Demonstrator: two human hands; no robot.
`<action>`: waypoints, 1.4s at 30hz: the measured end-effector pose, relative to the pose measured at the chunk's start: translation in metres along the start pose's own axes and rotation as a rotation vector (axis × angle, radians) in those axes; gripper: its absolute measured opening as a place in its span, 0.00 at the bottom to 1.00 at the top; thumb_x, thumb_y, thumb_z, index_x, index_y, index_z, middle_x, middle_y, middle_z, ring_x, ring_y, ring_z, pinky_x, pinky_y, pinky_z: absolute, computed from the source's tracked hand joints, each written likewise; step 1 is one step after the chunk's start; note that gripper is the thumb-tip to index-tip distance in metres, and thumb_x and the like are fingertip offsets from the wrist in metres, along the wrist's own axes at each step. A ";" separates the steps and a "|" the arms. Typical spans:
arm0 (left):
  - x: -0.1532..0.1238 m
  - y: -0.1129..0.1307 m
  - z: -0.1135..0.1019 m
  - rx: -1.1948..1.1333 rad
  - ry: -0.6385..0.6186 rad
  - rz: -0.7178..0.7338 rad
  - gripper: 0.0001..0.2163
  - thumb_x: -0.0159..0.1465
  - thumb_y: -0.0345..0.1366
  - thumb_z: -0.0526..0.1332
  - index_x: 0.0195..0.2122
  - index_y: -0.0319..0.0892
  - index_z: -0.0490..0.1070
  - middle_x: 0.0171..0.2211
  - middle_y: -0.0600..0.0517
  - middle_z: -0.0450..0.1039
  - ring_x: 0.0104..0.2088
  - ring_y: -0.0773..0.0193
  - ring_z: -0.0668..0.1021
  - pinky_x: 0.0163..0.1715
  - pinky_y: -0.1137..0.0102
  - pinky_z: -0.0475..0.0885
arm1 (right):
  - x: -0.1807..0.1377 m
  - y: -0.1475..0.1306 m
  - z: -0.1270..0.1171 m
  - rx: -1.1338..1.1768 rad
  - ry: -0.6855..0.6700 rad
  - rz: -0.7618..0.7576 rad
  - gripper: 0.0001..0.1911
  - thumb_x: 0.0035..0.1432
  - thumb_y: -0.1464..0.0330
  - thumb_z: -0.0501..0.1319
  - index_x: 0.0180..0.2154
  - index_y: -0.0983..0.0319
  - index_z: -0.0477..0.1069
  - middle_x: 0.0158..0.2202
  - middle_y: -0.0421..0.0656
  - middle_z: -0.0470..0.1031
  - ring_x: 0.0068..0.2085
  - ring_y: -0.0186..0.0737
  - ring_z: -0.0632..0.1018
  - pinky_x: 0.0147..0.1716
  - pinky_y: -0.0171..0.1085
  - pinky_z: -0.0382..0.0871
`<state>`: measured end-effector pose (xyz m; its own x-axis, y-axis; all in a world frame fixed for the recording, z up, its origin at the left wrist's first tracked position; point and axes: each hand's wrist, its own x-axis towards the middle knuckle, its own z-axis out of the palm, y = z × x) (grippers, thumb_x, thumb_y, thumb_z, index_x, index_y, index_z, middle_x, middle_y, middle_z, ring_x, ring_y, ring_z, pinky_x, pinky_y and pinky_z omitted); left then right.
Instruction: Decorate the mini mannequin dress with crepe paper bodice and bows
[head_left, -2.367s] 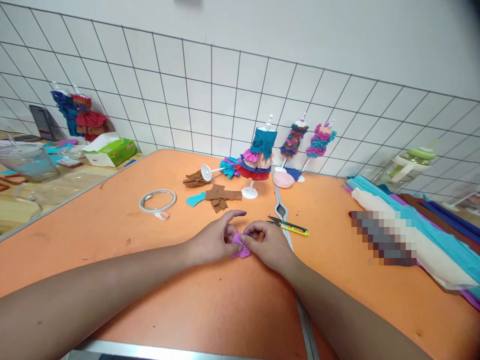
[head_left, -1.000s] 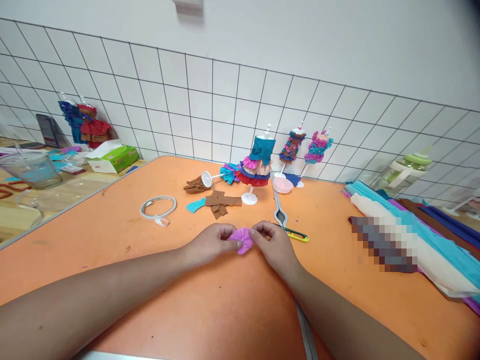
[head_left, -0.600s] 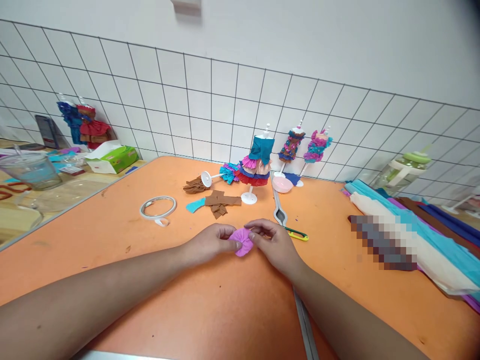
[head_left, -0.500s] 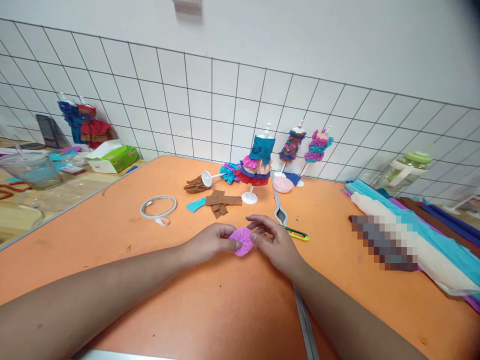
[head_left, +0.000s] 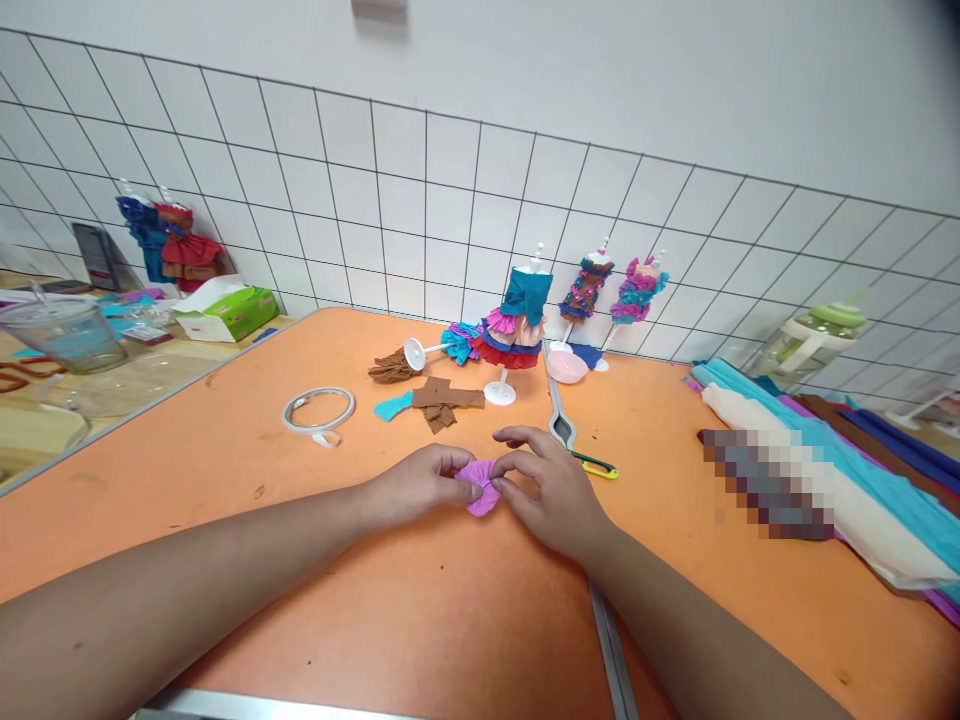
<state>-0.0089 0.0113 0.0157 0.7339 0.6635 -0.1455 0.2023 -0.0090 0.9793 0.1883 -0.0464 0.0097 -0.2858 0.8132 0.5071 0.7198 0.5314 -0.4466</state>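
A round, pleated disc of pink-purple crepe paper (head_left: 478, 499) is held just above the orange table. My left hand (head_left: 427, 483) pinches its left side, the thumb lying across the front. With thumb and forefinger, my right hand (head_left: 546, 492) grips the disc close to its gathered middle; the other fingers are curled above. Brown crepe paper pieces (head_left: 448, 397) lie beyond my hands, a light blue scrap (head_left: 394, 406) beside them. Behind these stands a small dress form (head_left: 527, 300) in a teal top and ruffled layered skirt.
A roll of white tape (head_left: 318, 410) lies at left. Green-yellow scissors (head_left: 596, 466) rest right of my right hand, near a pink bowl (head_left: 568, 367). Rolled crepe paper (head_left: 817, 450) and a bottle (head_left: 814, 345) are at right. A wire grid (head_left: 450, 200) runs behind the table.
My right thumb and forefinger have shifted left, from the disc's right edge toward its middle. The disc has tilted slightly, while my left hand keeps its hold.
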 end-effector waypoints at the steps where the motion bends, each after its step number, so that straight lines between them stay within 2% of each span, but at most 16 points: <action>1: 0.000 0.000 0.000 0.001 0.005 0.010 0.11 0.54 0.43 0.66 0.30 0.40 0.74 0.29 0.52 0.74 0.33 0.61 0.74 0.36 0.69 0.67 | 0.000 -0.001 -0.001 -0.015 -0.003 -0.008 0.06 0.59 0.70 0.59 0.35 0.57 0.75 0.52 0.44 0.71 0.49 0.44 0.73 0.48 0.45 0.67; 6: -0.002 0.003 0.001 -0.042 -0.001 0.084 0.13 0.59 0.46 0.63 0.34 0.39 0.75 0.32 0.50 0.75 0.37 0.60 0.74 0.40 0.69 0.67 | 0.000 -0.005 0.001 -0.078 0.053 -0.032 0.07 0.61 0.72 0.55 0.38 0.59 0.72 0.53 0.47 0.70 0.47 0.42 0.74 0.46 0.43 0.68; 11: 0.004 -0.005 0.003 -0.181 0.089 0.073 0.11 0.58 0.42 0.66 0.33 0.38 0.77 0.32 0.49 0.77 0.37 0.59 0.76 0.44 0.66 0.67 | -0.001 -0.005 0.006 -0.107 0.091 -0.020 0.07 0.61 0.71 0.57 0.37 0.59 0.73 0.49 0.46 0.72 0.46 0.43 0.74 0.45 0.42 0.69; 14: 0.006 -0.012 0.001 -0.217 0.116 0.038 0.10 0.56 0.40 0.67 0.34 0.38 0.77 0.33 0.48 0.78 0.37 0.60 0.76 0.43 0.66 0.67 | -0.002 -0.004 0.007 -0.038 0.098 -0.011 0.06 0.60 0.70 0.58 0.38 0.57 0.73 0.47 0.45 0.73 0.48 0.43 0.73 0.47 0.42 0.68; 17: 0.006 -0.014 -0.002 -0.234 0.175 0.017 0.11 0.55 0.40 0.68 0.35 0.37 0.77 0.34 0.48 0.78 0.36 0.61 0.76 0.41 0.67 0.67 | -0.001 0.002 0.003 0.041 0.117 0.048 0.11 0.60 0.70 0.57 0.44 0.58 0.71 0.47 0.44 0.73 0.48 0.41 0.73 0.44 0.40 0.70; 19: 0.006 -0.013 -0.003 -0.273 0.196 0.017 0.12 0.54 0.40 0.69 0.35 0.36 0.77 0.34 0.47 0.78 0.35 0.62 0.76 0.40 0.68 0.67 | 0.001 0.010 -0.003 -0.022 0.109 0.133 0.13 0.60 0.69 0.56 0.48 0.58 0.69 0.48 0.45 0.73 0.49 0.42 0.72 0.45 0.40 0.69; 21: 0.005 -0.011 -0.004 -0.330 0.212 0.006 0.13 0.53 0.39 0.70 0.35 0.36 0.77 0.34 0.47 0.77 0.34 0.62 0.76 0.39 0.68 0.68 | 0.002 0.021 -0.009 -0.182 0.042 0.232 0.16 0.60 0.69 0.55 0.50 0.59 0.67 0.50 0.46 0.72 0.52 0.46 0.70 0.49 0.44 0.66; 23: 0.004 -0.009 -0.005 -0.393 0.225 -0.012 0.13 0.52 0.38 0.70 0.35 0.36 0.77 0.34 0.47 0.77 0.34 0.63 0.76 0.40 0.68 0.69 | 0.002 0.034 -0.014 -0.338 -0.082 0.327 0.19 0.61 0.68 0.55 0.54 0.60 0.65 0.54 0.48 0.70 0.55 0.50 0.68 0.52 0.48 0.62; 26: 0.004 -0.008 -0.006 -0.431 0.236 -0.010 0.13 0.52 0.37 0.71 0.36 0.36 0.77 0.35 0.47 0.77 0.36 0.63 0.76 0.41 0.68 0.69 | 0.001 0.050 -0.017 -0.444 -0.282 0.419 0.17 0.63 0.68 0.53 0.53 0.61 0.67 0.56 0.49 0.69 0.56 0.51 0.68 0.49 0.46 0.62; 28: 0.004 -0.009 -0.008 -0.430 0.236 0.012 0.13 0.53 0.37 0.71 0.37 0.36 0.77 0.36 0.47 0.77 0.36 0.63 0.76 0.42 0.69 0.70 | 0.001 0.056 -0.017 -0.454 -0.346 0.445 0.14 0.63 0.68 0.53 0.49 0.60 0.70 0.53 0.49 0.72 0.53 0.49 0.71 0.44 0.42 0.63; 30: 0.004 -0.010 -0.008 -0.439 0.228 0.021 0.11 0.54 0.37 0.70 0.37 0.37 0.77 0.36 0.47 0.77 0.37 0.63 0.76 0.43 0.69 0.70 | 0.002 0.057 -0.018 -0.453 -0.337 0.475 0.10 0.63 0.68 0.54 0.44 0.59 0.71 0.47 0.47 0.75 0.48 0.47 0.74 0.37 0.38 0.63; 33: 0.004 -0.010 -0.009 -0.465 0.226 0.014 0.10 0.56 0.36 0.69 0.38 0.37 0.77 0.37 0.47 0.77 0.38 0.63 0.77 0.44 0.69 0.71 | 0.005 0.051 -0.020 -0.442 -0.299 0.537 0.04 0.62 0.67 0.55 0.36 0.58 0.68 0.37 0.45 0.76 0.40 0.44 0.75 0.28 0.35 0.57; 36: 0.003 -0.009 -0.008 -0.502 0.231 -0.003 0.09 0.58 0.35 0.68 0.38 0.37 0.77 0.37 0.47 0.78 0.39 0.64 0.78 0.45 0.70 0.72 | 0.008 0.040 -0.022 -0.371 -0.231 0.594 0.06 0.66 0.65 0.49 0.39 0.57 0.63 0.30 0.42 0.75 0.32 0.43 0.75 0.26 0.35 0.54; 39: 0.002 -0.007 -0.007 -0.562 0.265 -0.020 0.07 0.58 0.32 0.68 0.38 0.37 0.78 0.38 0.47 0.78 0.39 0.65 0.78 0.45 0.71 0.73 | 0.008 0.026 -0.019 -0.199 -0.109 0.598 0.06 0.66 0.65 0.48 0.44 0.57 0.58 0.33 0.41 0.75 0.30 0.41 0.75 0.27 0.35 0.57; 42: 0.003 -0.006 -0.007 -0.627 0.307 -0.032 0.07 0.58 0.29 0.67 0.38 0.37 0.78 0.39 0.47 0.78 0.39 0.66 0.79 0.45 0.72 0.74 | 0.004 0.012 -0.013 0.072 -0.067 0.511 0.12 0.62 0.68 0.52 0.47 0.57 0.54 0.40 0.43 0.75 0.39 0.41 0.76 0.34 0.36 0.63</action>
<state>-0.0127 0.0183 0.0108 0.4988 0.8384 -0.2200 -0.2595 0.3866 0.8850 0.2036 -0.0398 0.0164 0.0499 0.9852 0.1638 0.7332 0.0753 -0.6758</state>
